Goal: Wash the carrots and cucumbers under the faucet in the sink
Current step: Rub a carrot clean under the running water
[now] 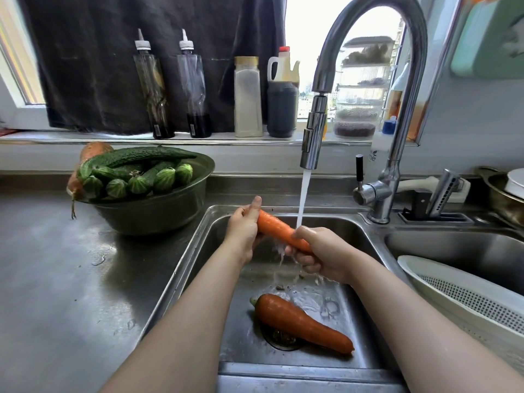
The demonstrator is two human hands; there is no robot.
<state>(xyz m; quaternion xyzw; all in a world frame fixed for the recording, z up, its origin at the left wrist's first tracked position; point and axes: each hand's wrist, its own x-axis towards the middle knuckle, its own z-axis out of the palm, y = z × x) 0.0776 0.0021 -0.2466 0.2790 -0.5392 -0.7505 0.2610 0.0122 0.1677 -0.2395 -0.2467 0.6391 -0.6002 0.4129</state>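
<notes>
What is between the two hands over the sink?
In the head view, the held carrot spans the gap; left hand and right hand each grip one end.

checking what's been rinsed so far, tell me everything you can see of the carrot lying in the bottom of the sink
The loose carrot is thick, orange and tapered, with a short greenish stub at its upper-left end and its tip toward lower right. It looks wet. It lies flat and diagonal on the steel sink floor, partly over the drain. No hand touches it.
</notes>
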